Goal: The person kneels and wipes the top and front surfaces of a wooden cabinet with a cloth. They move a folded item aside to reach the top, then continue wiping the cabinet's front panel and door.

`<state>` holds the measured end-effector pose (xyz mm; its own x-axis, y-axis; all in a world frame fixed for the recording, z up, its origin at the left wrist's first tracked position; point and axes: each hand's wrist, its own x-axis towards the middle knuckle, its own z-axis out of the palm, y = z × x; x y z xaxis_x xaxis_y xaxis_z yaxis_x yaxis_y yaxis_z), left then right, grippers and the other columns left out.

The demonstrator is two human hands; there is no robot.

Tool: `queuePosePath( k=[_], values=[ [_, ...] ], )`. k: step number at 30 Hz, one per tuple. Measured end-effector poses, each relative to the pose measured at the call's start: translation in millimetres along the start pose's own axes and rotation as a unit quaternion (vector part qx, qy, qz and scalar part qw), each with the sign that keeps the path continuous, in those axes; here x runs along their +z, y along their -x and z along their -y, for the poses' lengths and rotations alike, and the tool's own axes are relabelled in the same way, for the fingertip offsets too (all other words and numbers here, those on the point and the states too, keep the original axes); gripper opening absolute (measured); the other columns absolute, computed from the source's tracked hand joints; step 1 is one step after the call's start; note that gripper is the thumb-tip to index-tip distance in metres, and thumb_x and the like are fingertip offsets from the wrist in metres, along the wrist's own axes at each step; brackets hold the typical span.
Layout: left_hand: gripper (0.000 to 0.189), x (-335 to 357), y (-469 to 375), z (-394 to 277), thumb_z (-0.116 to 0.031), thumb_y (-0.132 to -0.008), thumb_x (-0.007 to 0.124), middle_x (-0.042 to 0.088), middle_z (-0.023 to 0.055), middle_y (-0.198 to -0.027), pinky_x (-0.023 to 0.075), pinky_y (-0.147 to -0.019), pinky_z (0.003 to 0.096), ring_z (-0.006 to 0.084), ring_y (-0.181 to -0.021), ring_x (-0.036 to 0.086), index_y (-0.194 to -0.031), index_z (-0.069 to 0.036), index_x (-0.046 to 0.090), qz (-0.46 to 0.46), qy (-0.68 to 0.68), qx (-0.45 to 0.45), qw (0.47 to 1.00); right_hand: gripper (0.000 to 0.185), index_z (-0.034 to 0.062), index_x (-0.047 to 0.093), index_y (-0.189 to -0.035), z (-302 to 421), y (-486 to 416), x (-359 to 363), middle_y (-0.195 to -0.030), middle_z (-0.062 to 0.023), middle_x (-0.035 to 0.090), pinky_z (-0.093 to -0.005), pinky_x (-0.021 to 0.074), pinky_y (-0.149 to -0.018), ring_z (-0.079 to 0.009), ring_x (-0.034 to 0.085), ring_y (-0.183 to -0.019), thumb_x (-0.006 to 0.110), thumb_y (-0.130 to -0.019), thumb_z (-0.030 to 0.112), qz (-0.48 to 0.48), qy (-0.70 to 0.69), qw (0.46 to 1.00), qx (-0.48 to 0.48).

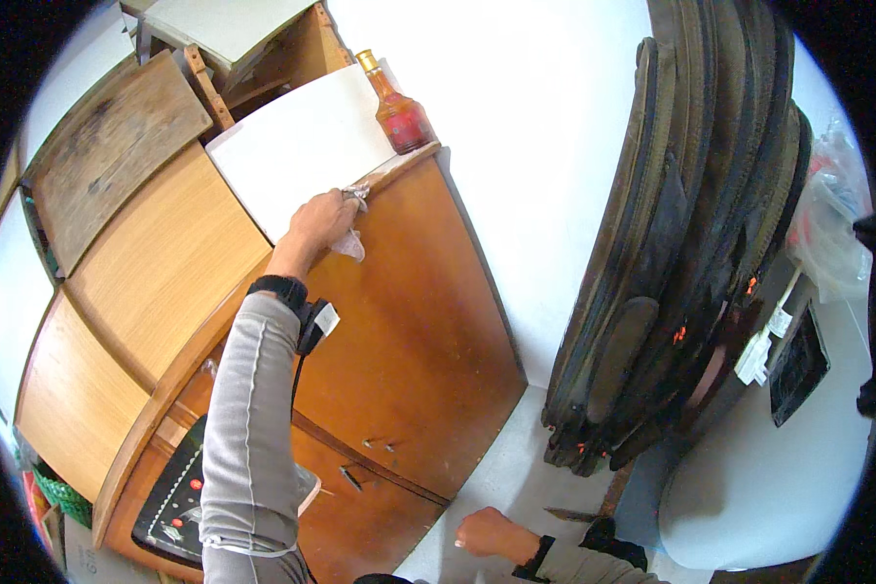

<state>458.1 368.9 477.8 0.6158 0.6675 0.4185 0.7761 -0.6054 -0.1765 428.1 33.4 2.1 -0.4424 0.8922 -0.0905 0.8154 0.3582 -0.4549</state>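
My left hand (321, 220) pinches a pale, crumpled cloth (349, 245) against the front edge of the top of a wooden cabinet (401, 292). Part of the cloth shows past the fingertips and part hangs below the hand. Just beyond it, a glass bottle (405, 124) with a gold cap and red label stands at the corner of the cabinet top. Low in the view, my right hand (493, 531) is curled into a loose fist over the floor, with nothing visible in it.
A white panel (299, 153), light wood panels (168, 270) and a stained board (117, 153) lie along the top. Dark zippered cases (671, 241) stand against the wall at right. Near them are a clear plastic bag (832, 212) and a black flat object (801, 365).
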Motion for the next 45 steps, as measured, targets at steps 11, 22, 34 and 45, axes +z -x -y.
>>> queuePosePath(
  k=[11,22,34,45],
  values=[
    [0.056,17,-60,-17,-0.043,-0.092,0.046,0.071,0.0283,-0.115,0.0502,-0.097,0.0505,0.0444,-0.108,0.068,-0.113,0.002,0.072,0.029,0.048,0.016,0.998,0.031,0.0057,0.075,-0.085,-11,13,1,-0.088,-0.0141,0.074,-0.0517,0.058,-0.07,-0.0368,0.073,-0.082,0.064,-0.094,0.033,-0.002,0.023,0.999,-0.031],
    [0.054,27,-101,-59,-0.041,-0.09,0.046,0.071,0.0211,-0.124,0.0498,-0.101,0.0455,0.0396,-0.118,0.065,-0.119,-0.004,0.073,0.047,0.035,-0.007,0.998,0.012,0.0038,0.075,-0.084,-38,-12,14,-0.081,-0.0185,0.073,-0.0519,0.0583,-0.06,-0.0382,0.074,-0.074,0.068,-0.078,0.012,-0.066,0.015,0.995,-0.073],
    [0.055,52,-136,-76,-0.04,-0.094,0.044,0.072,0.0233,-0.12,0.0512,-0.101,0.0462,0.0381,-0.115,0.068,-0.119,-0.001,0.073,0.019,0.062,-0.018,0.998,0.049,0.0165,0.025,-0.065,-35,38,-1,-0.07,-0.0119,0.009,-0.0439,0.025,-0.06,-0.0249,0.018,-0.058,0.049,-0.108,0.017,-0.177,-0.293,0.938,-0.057],
    [0.054,50,-122,-50,-0.035,-0.097,0.039,0.069,0.029,-0.121,0.049,-0.103,0.0499,0.0445,-0.116,0.065,-0.116,0.005,0.071,0.001,0.068,0.057,0.996,0.049,0.0154,0.029,-0.059,-31,19,9,-0.063,-0.0098,0.016,-0.0469,0.0297,-0.057,-0.0276,0.028,-0.057,0.06,-0.096,0.013,-0.34,-0.042,0.93,-0.133]
  ],
)
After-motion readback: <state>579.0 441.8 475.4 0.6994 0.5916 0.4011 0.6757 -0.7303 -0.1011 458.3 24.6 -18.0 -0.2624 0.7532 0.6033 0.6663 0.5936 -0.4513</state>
